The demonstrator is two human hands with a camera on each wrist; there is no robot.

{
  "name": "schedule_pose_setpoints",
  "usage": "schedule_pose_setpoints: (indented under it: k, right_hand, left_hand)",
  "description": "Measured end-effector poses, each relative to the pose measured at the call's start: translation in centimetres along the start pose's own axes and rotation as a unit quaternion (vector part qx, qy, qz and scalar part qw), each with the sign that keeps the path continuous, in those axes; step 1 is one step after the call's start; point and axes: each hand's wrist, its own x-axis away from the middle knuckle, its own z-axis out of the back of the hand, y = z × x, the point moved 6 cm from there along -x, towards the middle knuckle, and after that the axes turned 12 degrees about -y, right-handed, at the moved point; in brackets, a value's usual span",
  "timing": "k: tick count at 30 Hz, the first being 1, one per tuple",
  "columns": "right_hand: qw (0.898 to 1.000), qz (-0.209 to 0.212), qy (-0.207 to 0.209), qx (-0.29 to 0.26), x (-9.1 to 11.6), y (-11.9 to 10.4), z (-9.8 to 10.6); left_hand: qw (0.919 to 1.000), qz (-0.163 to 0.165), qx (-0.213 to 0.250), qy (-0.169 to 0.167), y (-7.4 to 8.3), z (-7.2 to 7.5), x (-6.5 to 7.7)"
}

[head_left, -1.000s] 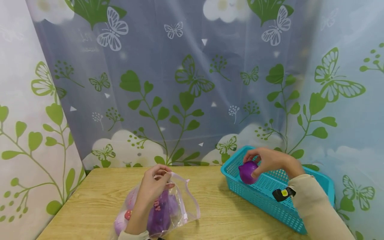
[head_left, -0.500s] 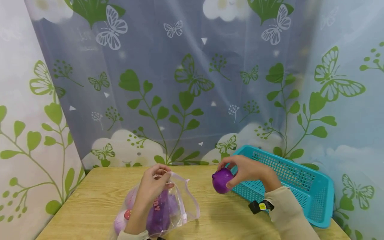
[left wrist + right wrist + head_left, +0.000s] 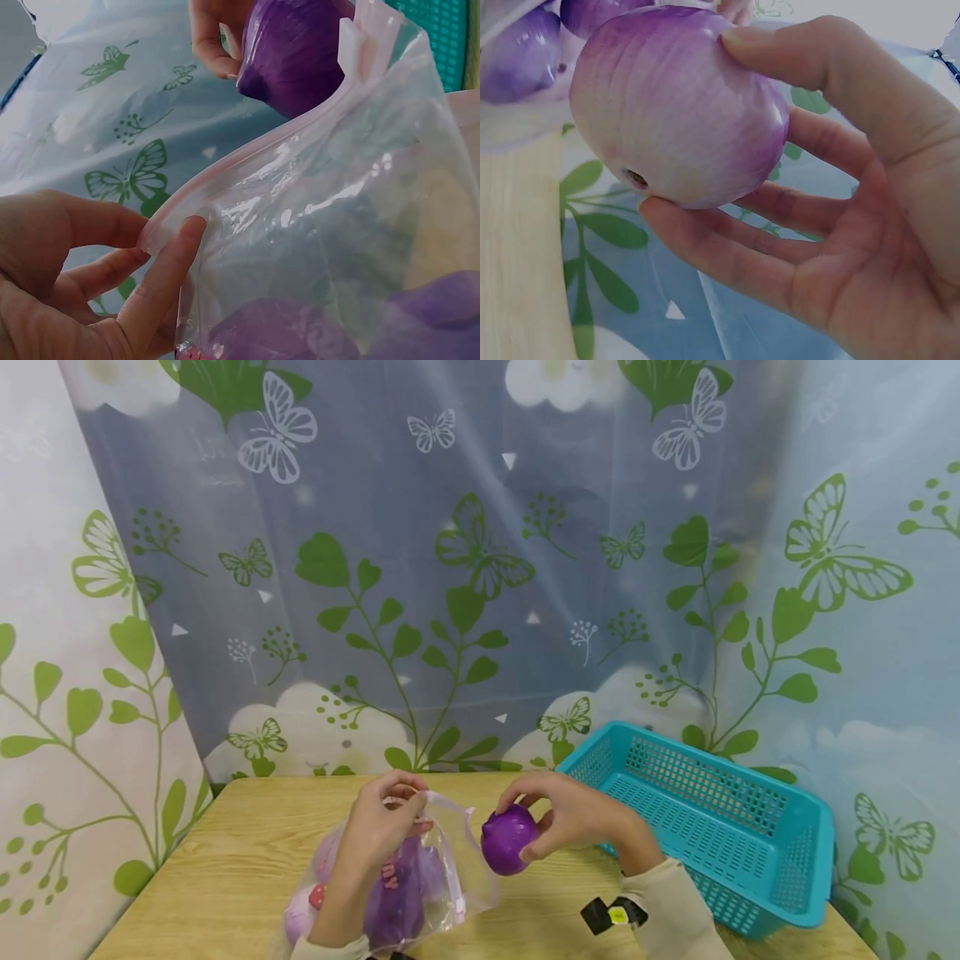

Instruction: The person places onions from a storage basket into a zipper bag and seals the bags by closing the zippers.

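My right hand (image 3: 573, 818) grips a purple onion (image 3: 507, 840) between thumb and fingers, just beside the mouth of a clear zip bag (image 3: 476, 860). In the right wrist view the onion (image 3: 675, 112) shows a pale lower side with a small dark root end. My left hand (image 3: 382, 822) pinches the bag's top edge; in the left wrist view the thumb and a finger hold its pink-edged rim (image 3: 247, 169). Several purple, rounded things (image 3: 401, 893) lie inside the bag, partly hidden by the left arm and blurred by the plastic.
A turquoise perforated basket (image 3: 750, 885) stands at the right of the wooden table (image 3: 247, 827), its inner floor visible. Patterned curtains (image 3: 480, 652) with leaves and butterflies hang close behind the table and along both sides.
My right hand has carried the onion out from above the basket, leftward to the bag's mouth. The left hand keeps its hold on the bag's edge, almost unmoved.
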Motion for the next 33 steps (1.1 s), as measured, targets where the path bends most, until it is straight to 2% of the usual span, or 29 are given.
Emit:
schedule_pose_setpoints:
  k: [16,24,33]
  right_hand:
    - [0.997,0.058,0.029,-0.033,-2.1,0.0,-3.3]
    - [0.999,0.041,0.032,-0.016,-3.3,-0.2,-4.4]
    - [0.998,0.051,0.030,-0.005,-3.6,-0.7,-4.8]
  left_hand:
    - [1.0000,0.002,-0.007,-0.001,0.2,0.2,0.1]
    - [0.9999,-0.006,-0.010,-0.003,0.1,0.3,0.2]
    - [0.9999,-0.009,-0.008,0.008,0.4,0.6,0.2]
